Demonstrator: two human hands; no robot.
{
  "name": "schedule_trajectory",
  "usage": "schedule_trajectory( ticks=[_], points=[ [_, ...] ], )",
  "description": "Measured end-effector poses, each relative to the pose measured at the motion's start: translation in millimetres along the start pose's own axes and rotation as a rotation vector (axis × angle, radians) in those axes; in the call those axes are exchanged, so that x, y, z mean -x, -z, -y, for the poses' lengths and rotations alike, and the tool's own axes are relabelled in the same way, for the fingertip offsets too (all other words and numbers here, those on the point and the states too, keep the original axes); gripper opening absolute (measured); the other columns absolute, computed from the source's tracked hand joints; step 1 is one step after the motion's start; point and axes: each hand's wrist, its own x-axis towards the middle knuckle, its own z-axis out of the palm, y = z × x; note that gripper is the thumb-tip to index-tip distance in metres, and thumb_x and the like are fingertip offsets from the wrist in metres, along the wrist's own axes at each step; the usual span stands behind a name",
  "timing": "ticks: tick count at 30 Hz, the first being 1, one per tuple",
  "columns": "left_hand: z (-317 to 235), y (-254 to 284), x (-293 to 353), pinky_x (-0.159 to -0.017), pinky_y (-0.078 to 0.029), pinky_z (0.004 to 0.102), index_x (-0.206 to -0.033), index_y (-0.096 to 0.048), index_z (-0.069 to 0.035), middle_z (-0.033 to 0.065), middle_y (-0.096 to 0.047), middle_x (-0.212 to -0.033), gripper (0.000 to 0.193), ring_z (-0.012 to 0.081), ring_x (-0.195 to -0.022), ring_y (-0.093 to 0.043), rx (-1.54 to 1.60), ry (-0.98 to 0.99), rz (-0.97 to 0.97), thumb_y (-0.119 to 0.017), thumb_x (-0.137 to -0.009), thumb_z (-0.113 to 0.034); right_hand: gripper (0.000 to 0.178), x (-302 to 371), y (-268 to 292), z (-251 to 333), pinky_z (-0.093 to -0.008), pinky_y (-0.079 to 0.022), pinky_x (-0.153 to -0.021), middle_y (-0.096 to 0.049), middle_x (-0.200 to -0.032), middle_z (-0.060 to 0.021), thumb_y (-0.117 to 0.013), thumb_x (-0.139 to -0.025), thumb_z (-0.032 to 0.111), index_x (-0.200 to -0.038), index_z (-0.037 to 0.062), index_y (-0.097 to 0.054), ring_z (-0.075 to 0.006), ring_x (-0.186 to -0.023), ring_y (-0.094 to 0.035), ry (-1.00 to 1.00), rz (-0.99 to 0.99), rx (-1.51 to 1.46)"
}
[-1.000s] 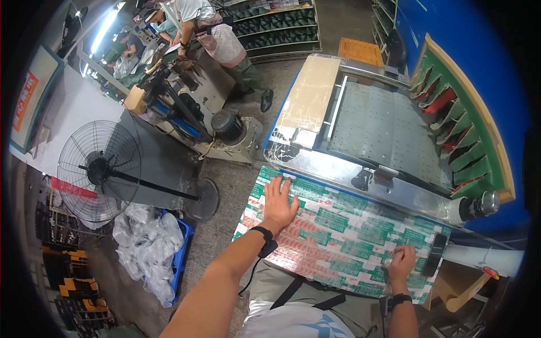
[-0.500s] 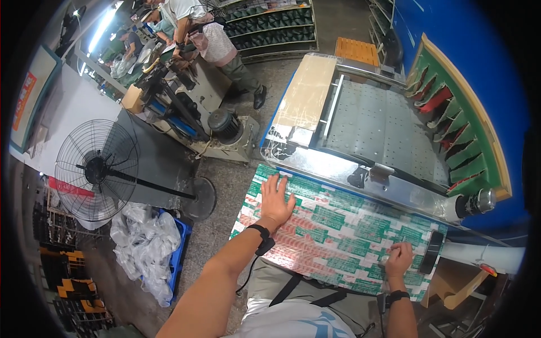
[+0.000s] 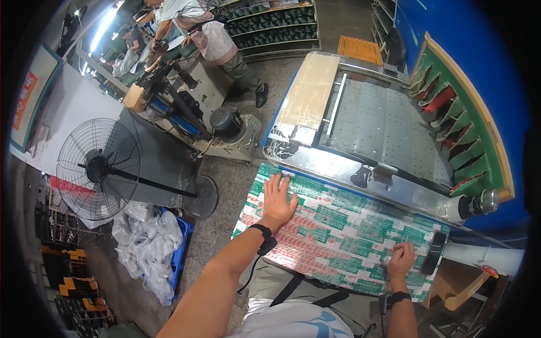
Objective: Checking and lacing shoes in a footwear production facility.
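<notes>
In front of me is a tabletop (image 3: pixel 327 236) covered in green, white and red printed tape. My left hand (image 3: pixel 278 198) lies flat near its far left part, with fingers stretched out and nothing held. My right hand (image 3: pixel 401 260) rests on the right part of the tabletop, its fingers curled together. Whether anything is inside those fingers is hidden. A black phone (image 3: pixel 433 253) lies at the right edge, just beyond my right hand.
Beyond the tabletop stands a conveyor (image 3: pixel 383 129) with a curtain of green and red strips (image 3: pixel 451 129). A standing fan (image 3: pixel 98 167), a blue crate (image 3: pixel 181 248) of clear plastic bags and a motor (image 3: pixel 226 125) are on the left. A co-worker (image 3: pixel 211 42) stands far back.
Both my hands stay in nearly the same places on the tabletop. The view has shifted slightly, and the co-worker's arms in the back have moved left.
</notes>
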Motion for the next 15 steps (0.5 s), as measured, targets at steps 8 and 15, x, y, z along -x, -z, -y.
schedule_trajectory(
  ticks=[8,15],
  points=[
    [1.0,-0.4,3.8,-0.133,-0.019,0.0658,-0.158,-0.051,-0.003,0.0263,-0.042,-0.164,0.069,0.0491,-0.158,-0.032,0.019,0.001,-0.003,-0.067,-0.099,-0.035,0.015,1.4,-0.2,0.1,-0.0434,-0.054,-0.071,-0.065,-0.089,-0.0147,-0.054,-0.089,0.001,-0.082,0.0011,-0.068,-0.0338,-0.077,-0.066,0.036,-0.028,0.022],
    [3.3,-3.3,-0.1,-0.132,-0.02,0.067,-0.158,-0.051,-0.002,0.0268,-0.042,-0.164,0.068,0.0501,-0.158,-0.032,0.018,-0.026,-0.04,-0.066,-0.1,-0.034,0.015,-1.1,-0.3,0.6,-0.0431,-0.054,-0.074,-0.066,-0.092,-0.0143,-0.055,-0.091,0.003,-0.084,0.0013,-0.068,-0.0329,-0.078,-0.066,0.017,-0.022,0.031]
  ],
)
